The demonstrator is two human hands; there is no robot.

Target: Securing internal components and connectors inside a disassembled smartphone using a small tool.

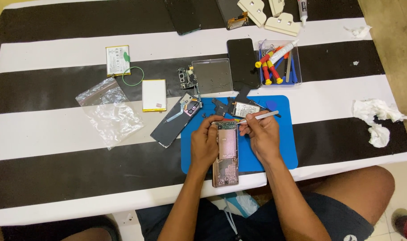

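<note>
Striped table: left hand (204, 145) grips opened pinkish phone (225, 154), right hand (262, 134) fingers pinch grey tool (259, 117).

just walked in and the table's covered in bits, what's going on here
A person sits at a black-and-white striped table with an opened phone lying on a blue mat. The left hand steadies the phone's side, while the right hand holds a slim grey tool with its tip at the phone's top end. Around them lie a back cover, a circuit board, two battery packs, another black phone and a clear tray of tools.
</note>
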